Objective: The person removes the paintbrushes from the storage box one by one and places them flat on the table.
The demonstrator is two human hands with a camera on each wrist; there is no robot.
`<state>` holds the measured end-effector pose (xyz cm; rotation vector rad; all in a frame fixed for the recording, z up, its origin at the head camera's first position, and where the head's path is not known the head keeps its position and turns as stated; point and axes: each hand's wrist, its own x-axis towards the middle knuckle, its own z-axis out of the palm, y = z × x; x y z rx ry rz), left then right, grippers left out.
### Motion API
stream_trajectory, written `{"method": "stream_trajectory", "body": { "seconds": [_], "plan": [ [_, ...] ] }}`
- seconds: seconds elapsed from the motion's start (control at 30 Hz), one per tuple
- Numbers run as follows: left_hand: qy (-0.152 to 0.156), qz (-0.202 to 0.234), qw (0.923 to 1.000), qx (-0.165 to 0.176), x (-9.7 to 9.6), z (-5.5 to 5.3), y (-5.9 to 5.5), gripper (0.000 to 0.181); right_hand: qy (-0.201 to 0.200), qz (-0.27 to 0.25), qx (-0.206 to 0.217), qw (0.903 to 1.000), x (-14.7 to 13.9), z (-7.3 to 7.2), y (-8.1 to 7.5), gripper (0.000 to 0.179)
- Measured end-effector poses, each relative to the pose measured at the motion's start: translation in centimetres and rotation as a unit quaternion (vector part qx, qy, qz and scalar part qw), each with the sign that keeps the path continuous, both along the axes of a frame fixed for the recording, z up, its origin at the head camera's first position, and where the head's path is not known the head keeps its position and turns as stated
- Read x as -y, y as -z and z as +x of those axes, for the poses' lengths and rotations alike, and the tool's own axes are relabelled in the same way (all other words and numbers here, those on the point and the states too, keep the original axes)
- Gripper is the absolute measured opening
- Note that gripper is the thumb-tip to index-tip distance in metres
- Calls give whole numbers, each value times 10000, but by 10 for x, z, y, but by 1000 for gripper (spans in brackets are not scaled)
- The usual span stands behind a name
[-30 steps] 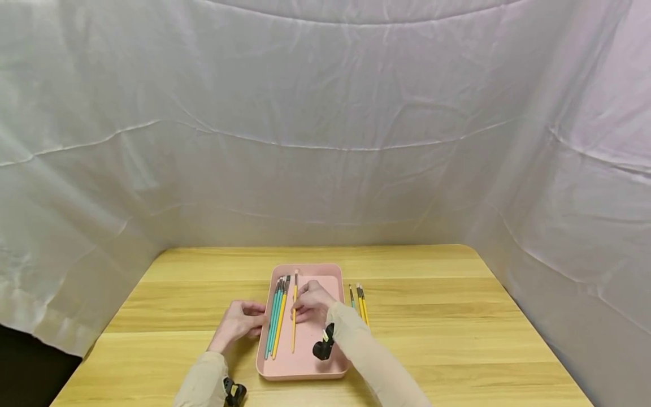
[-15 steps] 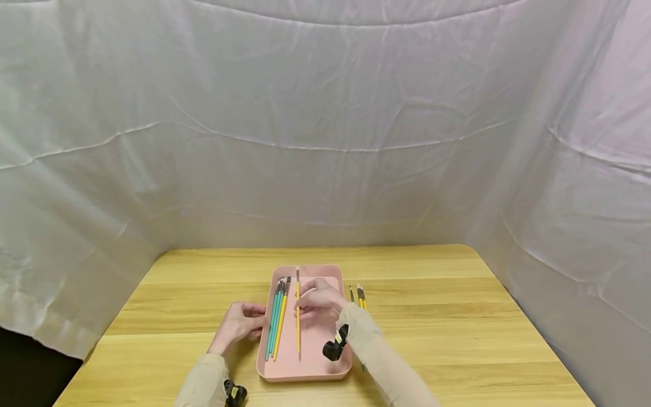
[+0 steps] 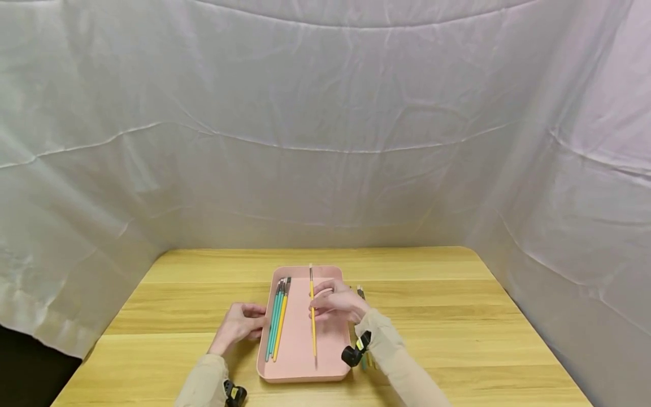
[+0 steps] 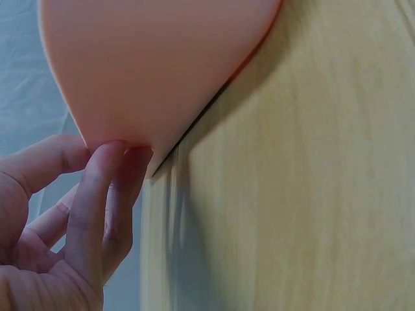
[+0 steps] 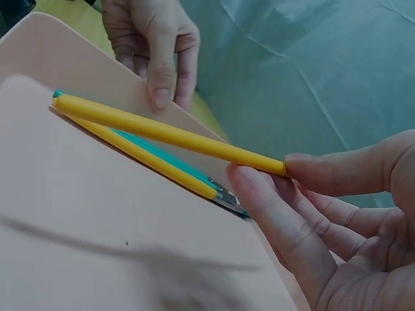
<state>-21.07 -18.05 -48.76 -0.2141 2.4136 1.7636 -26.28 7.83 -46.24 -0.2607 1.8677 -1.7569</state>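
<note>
My right hand (image 3: 338,302) pinches a paintbrush (image 3: 313,322) with a yellow handle between thumb and fingers, over the pink tray (image 3: 300,377). Its bristle end points to the far side, and in the right wrist view the yellow handle (image 5: 162,134) slants above the tray floor. At the tray's left side my left hand (image 3: 239,326) holds the wall by its rim, the fingertips (image 4: 107,155) against the pink plastic. Along the left inside of the tray lie several turquoise brushes (image 3: 273,322) and a yellow one (image 3: 280,328), bristles away from me.
To the right of the tray more brushes (image 3: 360,291) lie on the wooden table (image 3: 458,328), partly hidden by my right hand and sleeve. Behind the table hangs a grey curtain (image 3: 325,186), which also flanks both sides.
My right hand has moved to the right across the tray, carrying the yellow paintbrush away from the brushes on the left. My left hand has stayed at the tray's rim.
</note>
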Motion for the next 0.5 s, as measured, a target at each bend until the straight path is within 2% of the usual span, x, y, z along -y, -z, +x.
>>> {"method": "stream_trajectory", "body": {
  "seconds": [0.5],
  "plan": [
    [-6,-75,10000,22,-2,-1,1,34,-106,-310,-105,9994,-48,8,-2,40]
  ]
}}
